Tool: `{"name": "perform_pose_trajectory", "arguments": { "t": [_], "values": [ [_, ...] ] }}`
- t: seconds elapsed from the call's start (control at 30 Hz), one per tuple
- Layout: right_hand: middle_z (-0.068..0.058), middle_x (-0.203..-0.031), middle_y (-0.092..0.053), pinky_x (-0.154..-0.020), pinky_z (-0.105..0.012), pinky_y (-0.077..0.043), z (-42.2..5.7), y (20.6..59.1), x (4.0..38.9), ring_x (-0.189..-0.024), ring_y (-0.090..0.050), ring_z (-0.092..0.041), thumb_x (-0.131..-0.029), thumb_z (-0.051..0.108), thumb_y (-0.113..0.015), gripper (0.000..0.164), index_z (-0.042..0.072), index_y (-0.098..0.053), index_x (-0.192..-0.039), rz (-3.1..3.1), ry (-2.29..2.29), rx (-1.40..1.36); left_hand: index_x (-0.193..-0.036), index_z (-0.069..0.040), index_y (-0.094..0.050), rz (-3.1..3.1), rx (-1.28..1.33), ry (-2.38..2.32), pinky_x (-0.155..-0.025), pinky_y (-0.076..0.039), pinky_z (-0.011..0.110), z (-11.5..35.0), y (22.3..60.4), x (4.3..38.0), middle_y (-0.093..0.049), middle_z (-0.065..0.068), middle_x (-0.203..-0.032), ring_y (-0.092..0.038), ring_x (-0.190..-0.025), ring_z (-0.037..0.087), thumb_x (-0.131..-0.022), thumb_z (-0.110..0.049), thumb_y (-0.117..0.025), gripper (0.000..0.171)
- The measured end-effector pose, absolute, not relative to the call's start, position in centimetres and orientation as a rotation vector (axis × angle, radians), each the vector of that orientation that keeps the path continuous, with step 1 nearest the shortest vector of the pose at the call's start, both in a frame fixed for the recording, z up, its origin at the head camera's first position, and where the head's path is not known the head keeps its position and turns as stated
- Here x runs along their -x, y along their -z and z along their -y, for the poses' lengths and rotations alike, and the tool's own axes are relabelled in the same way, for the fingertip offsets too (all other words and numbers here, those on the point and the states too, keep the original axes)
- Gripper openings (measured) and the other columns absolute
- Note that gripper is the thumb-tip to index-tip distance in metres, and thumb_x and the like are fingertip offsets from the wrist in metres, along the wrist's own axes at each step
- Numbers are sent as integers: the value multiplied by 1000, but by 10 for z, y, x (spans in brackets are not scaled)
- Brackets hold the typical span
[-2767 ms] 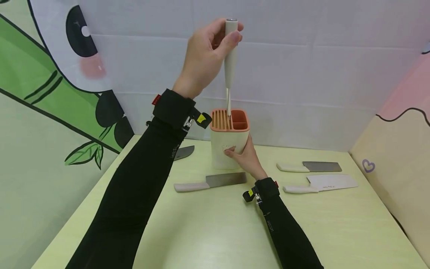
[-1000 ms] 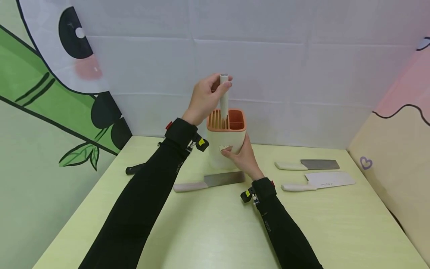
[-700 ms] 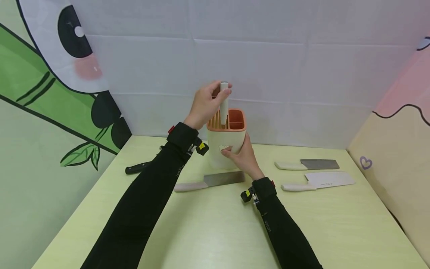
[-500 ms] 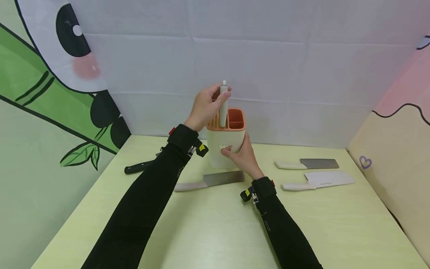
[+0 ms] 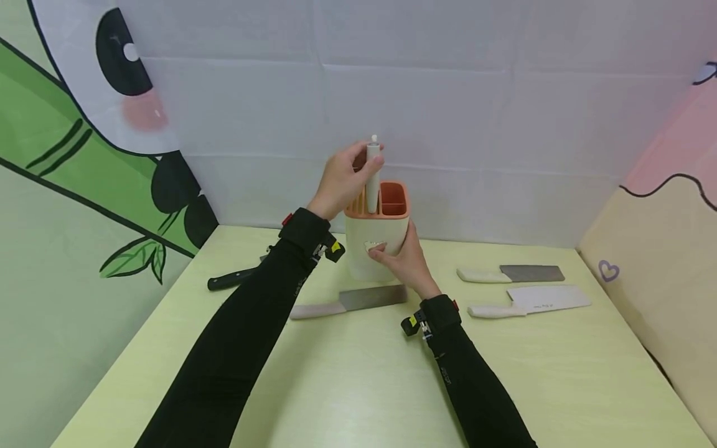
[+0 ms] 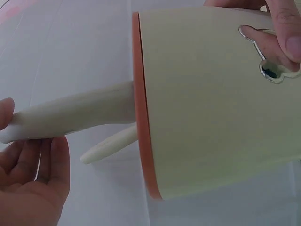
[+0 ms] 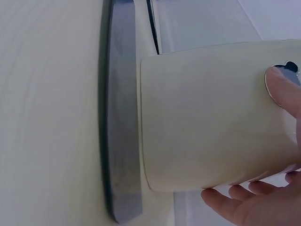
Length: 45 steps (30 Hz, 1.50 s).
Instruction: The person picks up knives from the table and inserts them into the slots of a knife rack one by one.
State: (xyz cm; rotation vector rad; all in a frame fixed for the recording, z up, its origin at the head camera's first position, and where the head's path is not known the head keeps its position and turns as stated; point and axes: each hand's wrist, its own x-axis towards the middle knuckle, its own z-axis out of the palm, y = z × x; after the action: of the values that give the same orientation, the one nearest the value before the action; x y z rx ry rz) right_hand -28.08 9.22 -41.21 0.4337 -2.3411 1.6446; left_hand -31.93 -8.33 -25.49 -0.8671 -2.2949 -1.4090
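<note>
My left hand [image 5: 347, 177] pinches the white handle of a knife [image 5: 373, 180] that stands upright in the slotted side of a cream knife holder [image 5: 364, 261] with an orange rim. The blade is hidden inside. In the left wrist view, fingers and thumb are at the end of that knife handle [image 6: 80, 110]. A second, thinner white handle [image 6: 110, 145] also sticks out of the holder there. My right hand [image 5: 411, 267] grips the holder's lower right side, its thumb on the shiny emblem at the front. The right wrist view shows the fingers [image 7: 218, 202] under the holder's wall.
A white-handled cleaver [image 5: 372, 297] lies just before the holder. Two more white-handled knives, one upper [image 5: 532, 274] and one lower [image 5: 549, 298], lie at the right of the table [image 5: 347, 386]. A black-handled knife [image 5: 229, 279] is partly covered by the left forearm. A wall covering stands close behind.
My left hand has come down with the knife, whose blade has sunk into the holder's slot. Over the last half second it hardly moves. My right hand has kept its grip on the holder.
</note>
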Motion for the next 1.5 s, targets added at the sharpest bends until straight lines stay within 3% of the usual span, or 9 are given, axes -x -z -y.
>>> {"name": "perform_pose_trajectory", "arguments": {
  "t": [0.17, 0.3, 0.37, 0.77, 1.0, 1.13, 1.3, 1.5],
  "values": [
    [-8, -149, -34, -107, -54, -37, -100, 403, 269, -133, -39, -29, -78, 15, -84, 104, 19, -13, -155, 2368, -1652, -489, -136, -16, -54, 2340, 856, 1382, -90, -50, 22, 88, 265, 320, -65, 0, -114, -61, -104, 8, -98, -41, -57, 45],
    [-10, -159, -20, -112, -56, -31, -118, 409, 271, -143, -27, -34, -79, 25, -83, 112, 20, -4, -158, 2452, -1527, -475, -143, -20, -48, 2394, 829, 1323, -93, -48, 21, 96, 266, 314, -64, 0, -122, -60, -110, 10, -98, -43, -57, 52],
    [-12, -160, -18, -111, -55, -34, -128, 406, 269, -143, -28, -37, -80, 30, -83, 113, 20, -2, -158, 2513, -1443, -460, -144, -22, -46, 2405, 819, 1292, -93, -48, 21, 102, 265, 311, -63, 0, -123, -60, -110, 11, -98, -43, -57, 52],
    [-9, -159, -24, -105, -52, -41, -201, 358, 210, -138, -36, -33, -82, 22, -81, 102, 27, -13, -158, 2607, -1041, -536, -140, -15, -53, 2295, 816, 919, -100, -42, 40, 139, 277, 258, -59, 4, -131, -54, -118, 21, -98, -37, -60, 48],
    [-6, -159, -23, -109, -56, -34, -231, 360, 180, -144, -26, -30, -85, 27, -78, 93, 25, -19, -157, 2615, -811, -512, -141, -16, -53, 2269, 805, 672, -107, -36, 49, 163, 310, 226, -56, 6, -138, -47, -129, 27, -94, -36, -66, 53],
    [-9, -159, -23, -102, -57, -40, -243, 365, 163, -139, -33, -33, -84, 25, -78, 92, 24, -21, -157, 2602, -742, -504, -143, -15, -51, 2269, 793, 574, -107, -33, 55, 176, 333, 213, -53, 9, -142, -45, -131, 31, -90, -35, -70, 60],
    [-13, -158, -25, -95, -56, -44, -258, 377, 145, -138, -35, -36, -81, 22, -82, 93, 20, -26, -156, 2586, -641, -499, -148, -17, -45, 2319, 772, 478, -112, -25, 59, 192, 359, 199, -48, 11, -147, -42, -135, 34, -88, -40, -69, 68],
    [-20, -155, -30, -99, -59, -39, -274, 396, 132, -140, -31, -40, -74, 16, -86, 94, 12, -34, -152, 2532, -513, -526, -147, -18, -46, 2374, 727, 442, -111, -21, 66, 207, 387, 190, -45, 12, -149, -38, -137, 38, -87, -44, -69, 70]
  ]
}}
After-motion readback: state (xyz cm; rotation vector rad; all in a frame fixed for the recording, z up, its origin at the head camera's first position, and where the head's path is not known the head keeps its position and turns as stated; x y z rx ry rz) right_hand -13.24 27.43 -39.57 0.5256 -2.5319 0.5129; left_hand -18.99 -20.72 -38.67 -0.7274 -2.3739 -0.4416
